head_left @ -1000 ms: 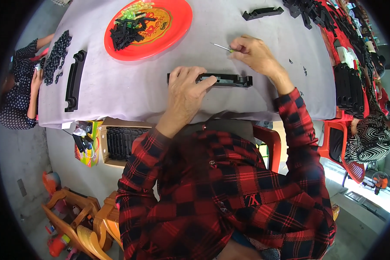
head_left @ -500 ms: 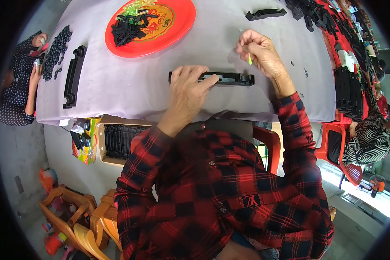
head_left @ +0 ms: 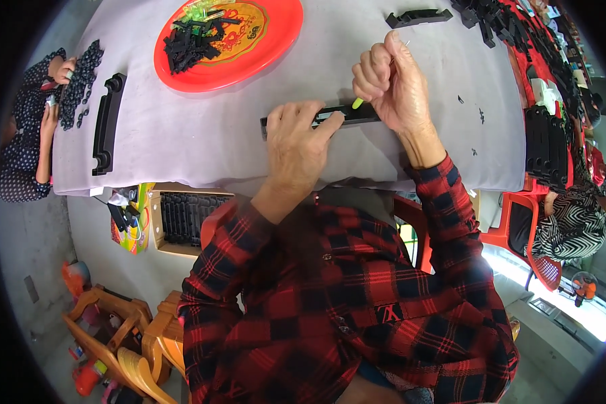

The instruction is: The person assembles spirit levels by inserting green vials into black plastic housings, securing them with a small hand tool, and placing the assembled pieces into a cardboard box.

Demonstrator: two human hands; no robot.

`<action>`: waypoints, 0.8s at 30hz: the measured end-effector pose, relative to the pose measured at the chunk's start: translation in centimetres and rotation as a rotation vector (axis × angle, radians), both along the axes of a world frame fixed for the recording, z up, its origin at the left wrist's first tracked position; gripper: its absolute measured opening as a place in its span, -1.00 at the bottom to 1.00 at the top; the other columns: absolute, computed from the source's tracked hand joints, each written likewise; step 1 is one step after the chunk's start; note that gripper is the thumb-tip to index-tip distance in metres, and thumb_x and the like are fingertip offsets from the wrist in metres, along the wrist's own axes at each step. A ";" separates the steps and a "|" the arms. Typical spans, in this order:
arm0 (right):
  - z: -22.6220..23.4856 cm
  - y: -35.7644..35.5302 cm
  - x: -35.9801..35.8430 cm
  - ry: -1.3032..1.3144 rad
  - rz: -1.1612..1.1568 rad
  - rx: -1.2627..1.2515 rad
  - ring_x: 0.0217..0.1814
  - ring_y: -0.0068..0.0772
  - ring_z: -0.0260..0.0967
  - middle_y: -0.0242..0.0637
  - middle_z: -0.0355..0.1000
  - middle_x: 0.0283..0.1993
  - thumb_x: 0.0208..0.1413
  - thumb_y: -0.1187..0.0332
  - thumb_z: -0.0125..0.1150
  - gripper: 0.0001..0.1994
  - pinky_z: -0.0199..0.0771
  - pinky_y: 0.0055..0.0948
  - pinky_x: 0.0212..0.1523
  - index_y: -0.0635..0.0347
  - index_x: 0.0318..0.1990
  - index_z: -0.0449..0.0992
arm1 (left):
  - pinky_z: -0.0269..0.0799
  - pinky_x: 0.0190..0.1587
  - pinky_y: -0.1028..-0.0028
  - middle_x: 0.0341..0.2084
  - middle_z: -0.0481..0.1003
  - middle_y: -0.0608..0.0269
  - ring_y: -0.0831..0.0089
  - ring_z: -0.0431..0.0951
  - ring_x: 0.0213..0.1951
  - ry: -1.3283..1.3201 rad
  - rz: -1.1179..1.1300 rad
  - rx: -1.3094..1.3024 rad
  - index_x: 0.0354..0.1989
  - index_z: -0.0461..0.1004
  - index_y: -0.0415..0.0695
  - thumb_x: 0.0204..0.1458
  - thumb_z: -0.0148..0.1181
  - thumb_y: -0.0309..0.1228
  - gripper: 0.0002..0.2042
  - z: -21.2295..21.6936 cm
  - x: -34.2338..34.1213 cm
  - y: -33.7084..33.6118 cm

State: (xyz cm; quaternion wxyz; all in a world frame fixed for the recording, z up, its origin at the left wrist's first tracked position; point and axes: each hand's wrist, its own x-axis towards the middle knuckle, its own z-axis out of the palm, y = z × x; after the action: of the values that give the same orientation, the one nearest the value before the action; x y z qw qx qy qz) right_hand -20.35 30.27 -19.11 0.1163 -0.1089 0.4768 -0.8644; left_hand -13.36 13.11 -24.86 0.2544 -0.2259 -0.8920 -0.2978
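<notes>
Lying on the grey-clothed counter [head_left: 212, 151]: one long black holder [head_left: 365, 114], its left part covered by the left hand [head_left: 295, 138], whose grip is clamped on it. Right hand [head_left: 398, 87]: grip folded together around one slim tool [head_left: 357, 104], yellow-green end down at the holder's far edge; contact cannot be told. Beyond: one red plate [head_left: 276, 50] bearing black strips [head_left: 190, 46]. Further left: one second black holder [head_left: 106, 124], near a heap of small black pieces [head_left: 81, 82].

Over my feed I see a red-and-black plaid shirt [head_left: 363, 269], a lavender-grey tablecloth [head_left: 202, 148], a round red plate [head_left: 212, 81], yellow-patterned inside, a long black plastic part [head_left: 365, 114] and a slim lime-green handle [head_left: 357, 103].
</notes>
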 end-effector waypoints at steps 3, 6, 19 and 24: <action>-0.3 -0.7 0.3 -0.004 -0.050 0.052 -0.61 -0.60 -0.08 -0.45 0.01 -0.66 0.44 0.00 -0.13 -0.41 -0.02 -0.55 -0.56 0.09 -0.67 0.14 | 0.28 0.02 0.22 -0.14 0.50 0.26 0.21 0.46 -0.10 0.000 -0.017 0.006 -0.16 0.63 0.01 -0.20 0.33 -0.56 -0.65 -0.1 0.0 -0.1; -0.6 -1.0 0.5 -0.041 -0.072 0.106 -0.58 -0.60 -0.09 -0.42 0.05 -0.63 0.44 0.03 -0.11 -0.41 -0.02 -0.58 -0.55 0.10 -0.68 0.12 | 0.28 0.03 0.22 -0.13 0.49 0.26 0.21 0.46 -0.10 -0.023 -0.012 0.011 -0.16 0.63 0.01 -0.23 0.34 -0.56 -0.64 0.1 0.1 0.0; -1.0 -1.7 1.3 0.066 -0.131 -0.042 -0.65 -0.64 -0.29 -0.51 -0.09 -0.66 0.45 0.02 -0.13 -0.46 -0.28 -0.51 -0.65 0.05 -0.61 0.05 | 0.32 -0.05 0.27 -0.23 0.47 0.30 0.28 0.47 -0.18 0.001 -0.012 -0.004 -0.21 0.62 0.02 -0.07 0.19 -0.47 -0.77 0.5 -0.1 0.1; -1.4 -2.5 1.7 0.250 -0.095 0.081 -0.64 -0.62 -0.29 -0.52 -0.12 -0.65 0.46 0.05 -0.15 -0.47 -0.25 -0.50 -0.64 0.08 -0.59 0.04 | 0.31 -0.04 0.28 -0.21 0.48 0.30 0.30 0.47 -0.17 -0.014 -0.008 -0.016 -0.19 0.63 0.03 -0.06 0.18 -0.45 -0.76 0.6 0.0 0.1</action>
State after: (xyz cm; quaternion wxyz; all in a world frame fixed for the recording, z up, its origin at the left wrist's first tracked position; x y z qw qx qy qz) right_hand -18.65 27.82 -20.46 0.0195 -0.1882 0.5268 -0.8287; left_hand -13.39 13.18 -24.28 0.2449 -0.2296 -0.8952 -0.2931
